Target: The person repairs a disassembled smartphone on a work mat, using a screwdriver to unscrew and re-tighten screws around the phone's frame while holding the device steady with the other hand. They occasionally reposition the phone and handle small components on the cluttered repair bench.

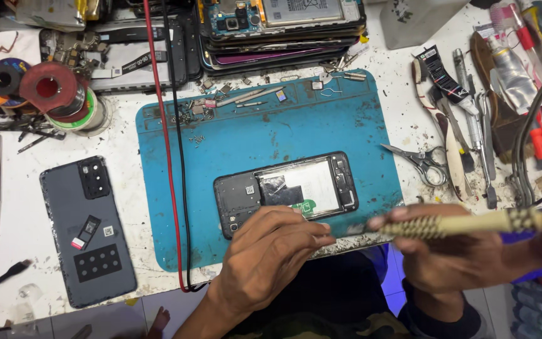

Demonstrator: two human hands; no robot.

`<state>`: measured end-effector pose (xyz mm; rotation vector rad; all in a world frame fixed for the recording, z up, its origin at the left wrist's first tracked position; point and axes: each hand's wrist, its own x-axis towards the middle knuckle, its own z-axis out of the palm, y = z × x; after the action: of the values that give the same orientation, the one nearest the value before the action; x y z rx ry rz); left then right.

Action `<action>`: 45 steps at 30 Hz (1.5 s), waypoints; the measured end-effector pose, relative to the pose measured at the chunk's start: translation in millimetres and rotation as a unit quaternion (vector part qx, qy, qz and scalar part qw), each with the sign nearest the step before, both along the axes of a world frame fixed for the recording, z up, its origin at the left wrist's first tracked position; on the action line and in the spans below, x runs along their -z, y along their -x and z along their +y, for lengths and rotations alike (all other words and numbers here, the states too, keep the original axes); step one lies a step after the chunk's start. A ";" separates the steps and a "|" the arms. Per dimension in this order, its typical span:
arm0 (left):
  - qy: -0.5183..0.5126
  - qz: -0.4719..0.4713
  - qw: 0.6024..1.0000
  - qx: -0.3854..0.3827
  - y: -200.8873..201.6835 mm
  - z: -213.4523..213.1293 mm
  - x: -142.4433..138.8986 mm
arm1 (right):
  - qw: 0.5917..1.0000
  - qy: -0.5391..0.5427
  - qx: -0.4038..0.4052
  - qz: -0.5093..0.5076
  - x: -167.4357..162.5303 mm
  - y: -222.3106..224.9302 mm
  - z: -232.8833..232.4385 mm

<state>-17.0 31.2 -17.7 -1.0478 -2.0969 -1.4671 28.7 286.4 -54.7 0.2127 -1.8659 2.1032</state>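
Left hand [270,251] covers the opened phone's [285,193] near edge; the wrapped tool [465,224] blurs, its tip unclear.

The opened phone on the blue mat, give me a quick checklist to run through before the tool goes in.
1. Opened phone lies flat on the blue mat: ok.
2. Left hand steadies the phone's near edge: ok, its fingers rest on it.
3. Right hand grips the tool with the patterned handle: ok.
4. Tool tip placed on the right spot: cannot tell, it is blurred.
5. Loose screws kept away from the phone: ok, they sit at the mat's far left corner.
6. Red and black cables clear of the phone: ok, they cross the mat's left side.
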 end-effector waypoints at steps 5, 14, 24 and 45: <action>0.005 -0.007 1.000 0.004 -1.3 -2.5 0.0 | 0.823 0.394 -0.394 -0.108 7.1 -3.7 34.7; 0.017 -0.006 1.000 0.010 0.0 -2.9 -0.5 | 0.819 0.412 -0.385 -0.109 22.0 -9.9 44.2; 0.019 -0.016 1.000 0.003 -1.2 0.3 3.8 | 0.879 0.349 -0.321 -0.054 50.5 -11.8 44.4; 0.028 -0.031 0.999 -0.021 -0.1 2.3 5.5 | 0.877 0.199 -0.393 -0.194 -12.1 2.4 39.4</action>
<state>-16.9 33.5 -23.3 -0.9835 -2.2009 -1.4453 26.3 325.8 -42.5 0.5586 -1.6273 3.2411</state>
